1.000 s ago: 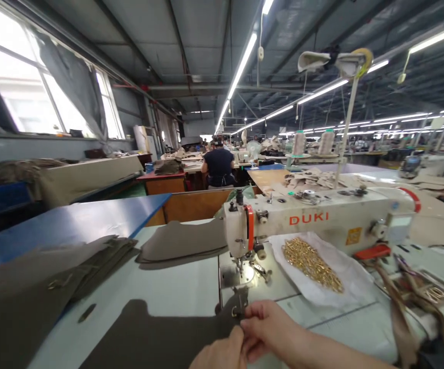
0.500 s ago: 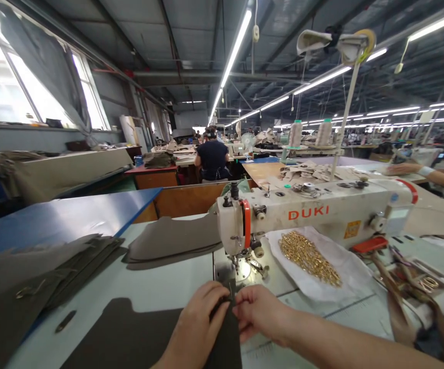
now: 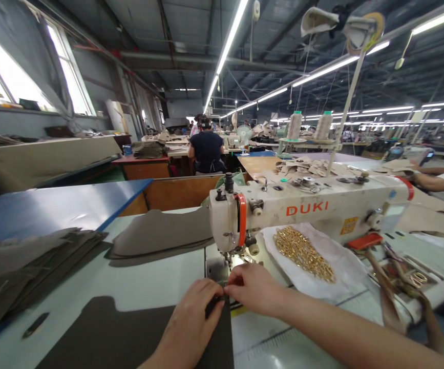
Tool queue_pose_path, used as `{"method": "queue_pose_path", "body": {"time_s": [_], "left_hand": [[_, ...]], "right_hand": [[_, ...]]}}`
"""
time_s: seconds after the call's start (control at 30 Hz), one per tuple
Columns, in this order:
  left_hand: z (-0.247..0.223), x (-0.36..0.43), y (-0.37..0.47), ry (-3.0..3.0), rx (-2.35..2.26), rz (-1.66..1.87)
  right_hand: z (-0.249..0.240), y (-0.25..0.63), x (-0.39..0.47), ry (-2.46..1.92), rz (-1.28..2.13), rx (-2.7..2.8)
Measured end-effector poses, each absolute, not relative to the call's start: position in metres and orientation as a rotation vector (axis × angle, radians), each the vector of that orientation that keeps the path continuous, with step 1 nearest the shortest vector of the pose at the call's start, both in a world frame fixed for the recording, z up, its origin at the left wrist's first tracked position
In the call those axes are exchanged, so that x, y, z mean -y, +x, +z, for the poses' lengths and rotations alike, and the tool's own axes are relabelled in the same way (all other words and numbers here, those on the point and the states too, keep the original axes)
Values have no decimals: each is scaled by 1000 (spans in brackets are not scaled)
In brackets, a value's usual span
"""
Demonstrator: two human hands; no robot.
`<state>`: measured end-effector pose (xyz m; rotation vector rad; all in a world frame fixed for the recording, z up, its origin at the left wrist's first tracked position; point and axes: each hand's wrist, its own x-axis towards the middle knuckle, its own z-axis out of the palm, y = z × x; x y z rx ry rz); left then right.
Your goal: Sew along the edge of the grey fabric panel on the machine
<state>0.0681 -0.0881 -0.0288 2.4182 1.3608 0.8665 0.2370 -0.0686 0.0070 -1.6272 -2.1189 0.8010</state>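
My left hand (image 3: 191, 318) rests over the right edge of a dark olive-grey fabric piece (image 3: 129, 333), its thumb and fingers pinched together. Tip to tip with it, my right hand (image 3: 254, 289) is closed in a pinch just in front of the sewing machine's needle area. Between the fingertips sits a small dark fabric strip, mostly covered by the fingers. The white sewing machine (image 3: 306, 205) stands right behind both hands; its presser foot is partly hidden by my right hand.
Gold metal hardware (image 3: 304, 254) lies on a white cloth (image 3: 344, 282) under the machine arm. Stacked dark fabric pieces (image 3: 164, 236) lie behind left, more (image 3: 53, 271) at far left. A tray with straps (image 3: 417, 279) is at right. A co-worker (image 3: 206, 148) sits ahead.
My right hand has shifted forward toward the needle area and its fingers have closed tighter against my left fingertips. The whole view has turned slightly. The strip between the fingers shows less.
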Motion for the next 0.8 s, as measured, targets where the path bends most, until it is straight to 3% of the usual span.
{"method": "queue_pose_path", "body": {"time_s": [0.57,0.8], "left_hand": [[-32,90,65,2672,-1233,819],[-31,89,66,2650,-1231,778]], "right_hand": [[0,237,59,-1636,718,2250],[-6,247,63,-1288,347,2482]]}}
